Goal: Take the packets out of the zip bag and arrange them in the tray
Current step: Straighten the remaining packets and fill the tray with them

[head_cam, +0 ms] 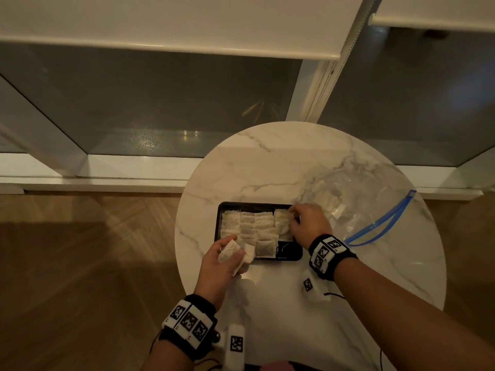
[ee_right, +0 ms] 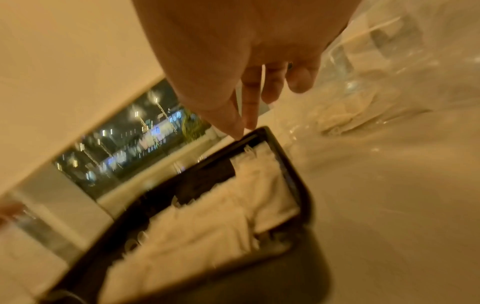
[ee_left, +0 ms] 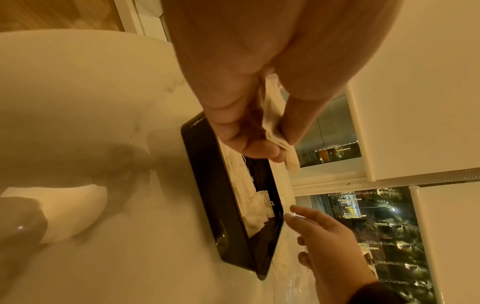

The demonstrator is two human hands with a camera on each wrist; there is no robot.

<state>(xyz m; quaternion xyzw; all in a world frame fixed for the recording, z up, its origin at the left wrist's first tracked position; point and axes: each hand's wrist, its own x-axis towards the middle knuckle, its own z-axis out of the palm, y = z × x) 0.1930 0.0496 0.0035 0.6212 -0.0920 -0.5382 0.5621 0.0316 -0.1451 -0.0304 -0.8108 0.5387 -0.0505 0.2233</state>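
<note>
The left hand (head_cam: 227,259) pinches a few small, pale, soft paper packets (head_cam: 242,257) between thumb and fingers, just at the near-left corner of the black rectangular plastic tray (head_cam: 290,256). The right hand (head_cam: 308,223) hovers over the tray's far-right corner with fingers loosely extended, holding nothing — beneath it lie rows of packets already laid flat. Beyond that hand sits the clear zip bag with a blue seal (head_cam: 375,223), a few packets inside. These look light, limp and tearable — best pinched gently at an edge.

packets (head_cam: 254,231) in tray (head_cam: 290,256), zip bag (head_cam: 356,210) right
</note>
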